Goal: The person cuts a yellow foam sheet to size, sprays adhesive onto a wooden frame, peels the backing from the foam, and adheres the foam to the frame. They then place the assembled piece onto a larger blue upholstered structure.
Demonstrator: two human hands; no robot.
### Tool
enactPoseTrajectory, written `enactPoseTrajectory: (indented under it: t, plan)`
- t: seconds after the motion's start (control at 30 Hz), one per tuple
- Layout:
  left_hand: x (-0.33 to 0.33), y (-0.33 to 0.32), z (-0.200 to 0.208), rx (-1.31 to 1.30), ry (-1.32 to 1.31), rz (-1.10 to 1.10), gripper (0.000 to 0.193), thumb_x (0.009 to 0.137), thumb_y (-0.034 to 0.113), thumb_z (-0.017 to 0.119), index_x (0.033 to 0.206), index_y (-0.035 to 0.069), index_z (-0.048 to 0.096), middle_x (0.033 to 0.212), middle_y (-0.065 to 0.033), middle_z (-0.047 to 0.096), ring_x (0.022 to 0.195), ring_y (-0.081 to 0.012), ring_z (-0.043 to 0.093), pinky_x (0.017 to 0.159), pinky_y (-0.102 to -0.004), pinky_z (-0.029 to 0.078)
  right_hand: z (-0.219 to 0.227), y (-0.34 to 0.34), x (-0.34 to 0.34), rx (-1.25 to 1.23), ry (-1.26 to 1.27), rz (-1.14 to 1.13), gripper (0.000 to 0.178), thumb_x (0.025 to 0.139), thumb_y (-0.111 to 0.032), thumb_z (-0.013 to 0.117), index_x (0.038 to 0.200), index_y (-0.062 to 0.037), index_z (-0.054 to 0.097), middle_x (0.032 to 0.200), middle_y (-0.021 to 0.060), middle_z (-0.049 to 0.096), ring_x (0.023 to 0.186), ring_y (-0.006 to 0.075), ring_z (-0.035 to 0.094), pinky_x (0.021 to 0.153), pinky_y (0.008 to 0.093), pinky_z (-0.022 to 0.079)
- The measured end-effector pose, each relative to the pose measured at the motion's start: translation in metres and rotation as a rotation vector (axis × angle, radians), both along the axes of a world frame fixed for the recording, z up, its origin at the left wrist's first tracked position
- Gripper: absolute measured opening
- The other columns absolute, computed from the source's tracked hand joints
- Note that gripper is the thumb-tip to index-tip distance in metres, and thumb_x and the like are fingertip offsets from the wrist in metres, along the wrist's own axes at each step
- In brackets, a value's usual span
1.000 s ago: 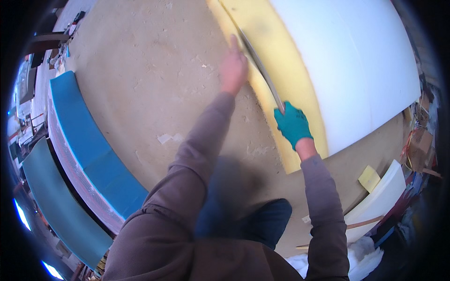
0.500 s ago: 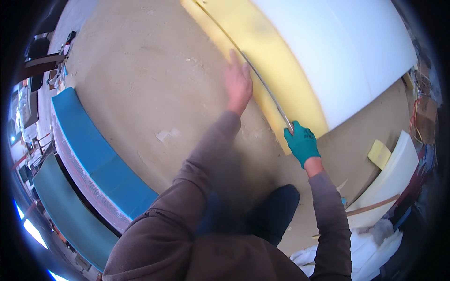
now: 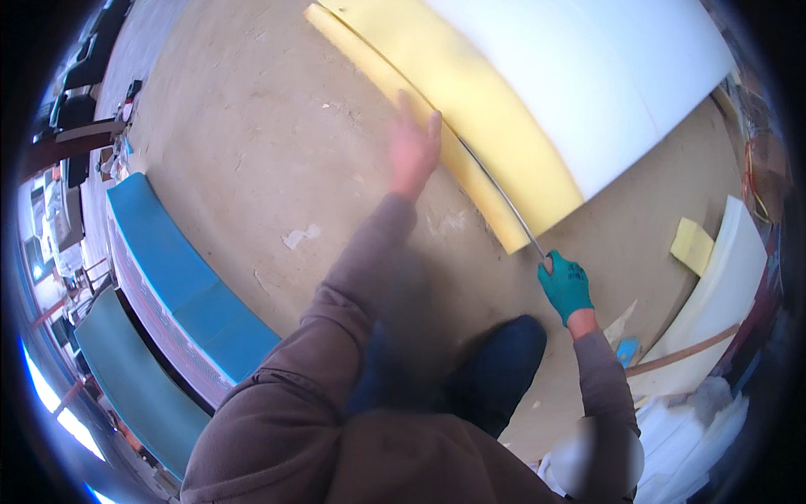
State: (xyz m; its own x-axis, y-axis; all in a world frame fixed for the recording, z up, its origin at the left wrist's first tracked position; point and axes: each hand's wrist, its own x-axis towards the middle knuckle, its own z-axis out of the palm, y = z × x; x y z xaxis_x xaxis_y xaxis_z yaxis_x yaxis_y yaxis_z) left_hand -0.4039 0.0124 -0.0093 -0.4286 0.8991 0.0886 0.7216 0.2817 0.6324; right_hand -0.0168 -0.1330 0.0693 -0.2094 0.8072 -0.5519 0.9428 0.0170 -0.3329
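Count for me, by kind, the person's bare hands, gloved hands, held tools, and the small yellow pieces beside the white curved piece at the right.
Bare: 1, the left hand
Gloved: 1, the right hand
Held tools: 1, long thin tool
Yellow: 1, small piece
Total: 4

Bright light [image 3: 80,434] is glaring along the lower left edge; pale floor [image 3: 140,59] is stretching along the upper left.
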Motion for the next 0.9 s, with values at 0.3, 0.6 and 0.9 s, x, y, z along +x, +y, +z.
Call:
enactPoseTrajectory:
  t: [0.3,0.6,0.9]
  plan:
    - [-0.019,0.0,0.004,-0.157,-0.278,0.019,0.093,0.105,0.018,0.062,0.178,0.0,0.007,0.155,-0.037,0.056,0.129,-0.0489,0.066,0.108,-0.0514,0.053,-0.004,-0.094,0.081,0.002,-0.041,-0.084,0.022,0.103,-0.03,0.068,0.11,-0.0096,0.07,0.092,0.0234,0.076,0.087,0.0473,0.074,0.078,0.0571,0.057]
    - [-0.087,-0.083,0.076,-0.046,-0.341,0.097,0.093,0.101,0.015,0.062,0.178,0.001,0.012,0.151,-0.0306,0.059,0.117,-0.0322,0.069,0.097,-0.0408,0.058,0.053,-0.28,0.174,0.12,-0.084,-0.217,0.02,0.102,-0.029,0.076,0.11,-0.0112,0.071,0.083,0.0182,0.075,0.078,0.0417,0.075,0.072,0.0527,0.057]
    - [-0.067,-0.116,0.173,0.217,-0.971,0.004,0.076,0.105,0.01,0.059,0.173,0.01,0.026,0.138,-0.0139,0.063,0.118,-0.0231,0.064,0.097,-0.0435,0.058,0.106,-0.642,0.12,-0.095,-0.35,-1.175,0.019,0.103,-0.027,0.075,0.109,-0.0086,0.071,0.083,0.0183,0.076,0.073,0.0364,0.074,0.068,0.0482,0.056]
